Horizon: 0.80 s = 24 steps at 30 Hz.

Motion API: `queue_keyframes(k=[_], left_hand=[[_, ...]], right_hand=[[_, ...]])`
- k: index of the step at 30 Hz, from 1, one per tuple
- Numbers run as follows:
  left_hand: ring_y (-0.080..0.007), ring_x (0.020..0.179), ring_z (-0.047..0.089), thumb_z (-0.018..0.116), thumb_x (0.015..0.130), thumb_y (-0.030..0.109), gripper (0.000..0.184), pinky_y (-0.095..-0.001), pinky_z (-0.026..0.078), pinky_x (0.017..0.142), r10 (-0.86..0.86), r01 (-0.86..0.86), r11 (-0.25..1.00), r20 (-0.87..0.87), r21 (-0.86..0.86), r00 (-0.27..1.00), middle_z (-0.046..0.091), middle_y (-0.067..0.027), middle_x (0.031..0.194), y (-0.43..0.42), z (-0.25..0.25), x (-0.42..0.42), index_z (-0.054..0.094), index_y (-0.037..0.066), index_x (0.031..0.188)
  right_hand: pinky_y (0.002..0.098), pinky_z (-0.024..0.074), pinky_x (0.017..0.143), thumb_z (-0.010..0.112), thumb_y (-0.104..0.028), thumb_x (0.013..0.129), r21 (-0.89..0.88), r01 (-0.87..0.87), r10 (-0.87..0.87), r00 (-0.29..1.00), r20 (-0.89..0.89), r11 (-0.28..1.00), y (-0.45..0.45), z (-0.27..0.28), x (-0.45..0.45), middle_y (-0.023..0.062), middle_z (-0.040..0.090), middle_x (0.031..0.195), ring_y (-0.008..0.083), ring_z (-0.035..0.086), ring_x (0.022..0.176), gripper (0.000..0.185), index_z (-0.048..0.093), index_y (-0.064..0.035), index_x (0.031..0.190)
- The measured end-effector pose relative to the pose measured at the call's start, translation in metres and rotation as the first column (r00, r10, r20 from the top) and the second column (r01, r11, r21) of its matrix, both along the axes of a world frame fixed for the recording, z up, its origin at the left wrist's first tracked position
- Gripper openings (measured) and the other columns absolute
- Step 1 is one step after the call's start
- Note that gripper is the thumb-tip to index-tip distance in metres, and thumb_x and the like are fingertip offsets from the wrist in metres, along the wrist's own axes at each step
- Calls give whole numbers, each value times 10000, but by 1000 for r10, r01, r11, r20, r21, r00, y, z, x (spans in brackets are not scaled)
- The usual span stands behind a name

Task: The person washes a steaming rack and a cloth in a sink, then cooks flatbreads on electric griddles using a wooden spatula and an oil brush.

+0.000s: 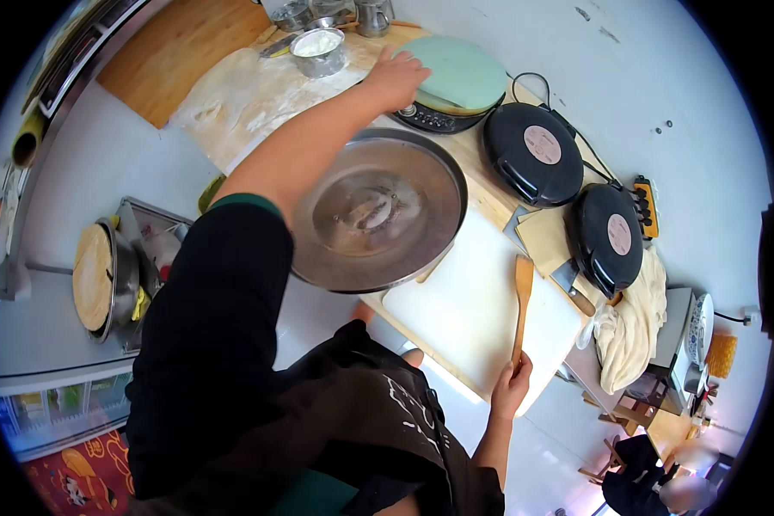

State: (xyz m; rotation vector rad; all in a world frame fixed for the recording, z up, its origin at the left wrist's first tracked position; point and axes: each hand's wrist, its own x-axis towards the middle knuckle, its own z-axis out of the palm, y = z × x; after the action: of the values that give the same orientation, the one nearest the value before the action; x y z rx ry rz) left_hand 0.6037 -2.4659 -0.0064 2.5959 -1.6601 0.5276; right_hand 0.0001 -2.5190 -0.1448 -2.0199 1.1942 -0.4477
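My left hand [396,79] reaches far forward, its fingers bent over the near-left edge of a pale green round disc [456,73]. This disc lies on a black electric griddle [439,119] with a control panel on its front; whether it is a lid or a thin pancake, I cannot tell. In my right hand [512,389], lower right, is the handle of a wooden spatula [523,292], its blade pointing away from me over a white cutting board [456,301]. Below my left forearm sits a large round metal pan [421,232] with a brownish worn middle.
Two closed black round griddles [533,155] [606,236] stand along the wall. A metal bowl of white powder [320,53] is on the floured surface. Beige cloth [632,318] lies at right, near a knife handle [581,301]. Another person [641,482] is far lower right.
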Motion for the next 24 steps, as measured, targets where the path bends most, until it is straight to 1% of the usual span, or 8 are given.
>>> queue_keyframes(k=[3,6,9,11,15,17,19,24], left_hand=[[-244,1212,488,554,830,105,285,-580,254,1056,-36,20,962,56,274,998,638,-63,1102,-34,-4,14,659,137,1093],[-246,1196,501,542,838,110,229,-625,195,1077,12,-28,921,44,388,999,657,-49,1058,-51,-16,36,684,160,1010],[-252,1173,523,536,843,120,251,-674,124,1086,63,0,940,-171,342,983,656,-45,1076,-74,6,62,677,200,1035],[-257,1181,525,544,843,134,278,-686,123,1076,-3,85,921,-211,380,977,656,-48,1096,-84,16,73,665,220,1079],[-271,1192,534,564,845,163,342,-683,160,1054,-33,82,823,-98,562,995,652,-52,1135,-73,1,64,625,234,1174],[-277,1204,532,584,853,195,351,-678,166,1051,13,62,843,-135,534,991,648,-59,1152,-66,-30,73,610,239,1200],[-280,1207,536,599,862,230,353,-670,169,1054,38,68,848,-189,525,981,644,-64,1170,-62,-36,73,601,240,1215],[-246,1174,568,635,865,329,337,-636,209,1039,16,97,886,-239,454,971,654,-35,1162,-83,12,100,609,232,1187]], right_hand=[[303,452,910,480,-74,960,45,46,-47,999,11,998,11,6,9,144,592,1124,190,573,1014,336,457,51,1272],[304,452,923,482,-65,959,49,61,-62,998,1,997,22,9,15,159,579,1163,203,576,1034,344,445,58,1279],[305,455,923,483,-63,956,63,43,-44,999,10,997,22,17,25,163,576,1177,205,577,1038,349,443,59,1281],[304,457,921,485,-61,954,65,31,-31,1000,0,997,25,18,22,162,575,1180,205,577,1038,350,445,58,1281],[302,458,919,489,-56,950,41,24,-24,1000,-2,999,16,15,32,154,576,1179,198,577,1030,345,457,56,1274],[301,458,920,489,-53,948,29,15,-15,1000,-3,999,13,18,37,151,576,1180,196,577,1028,341,463,55,1271],[300,458,920,487,-50,947,13,2,-2,1000,4,1000,11,22,38,149,577,1180,194,578,1027,338,468,53,1268],[300,454,928,483,-36,942,36,17,-16,1000,-17,999,8,25,37,154,572,1179,197,574,1044,353,454,51,1283]])
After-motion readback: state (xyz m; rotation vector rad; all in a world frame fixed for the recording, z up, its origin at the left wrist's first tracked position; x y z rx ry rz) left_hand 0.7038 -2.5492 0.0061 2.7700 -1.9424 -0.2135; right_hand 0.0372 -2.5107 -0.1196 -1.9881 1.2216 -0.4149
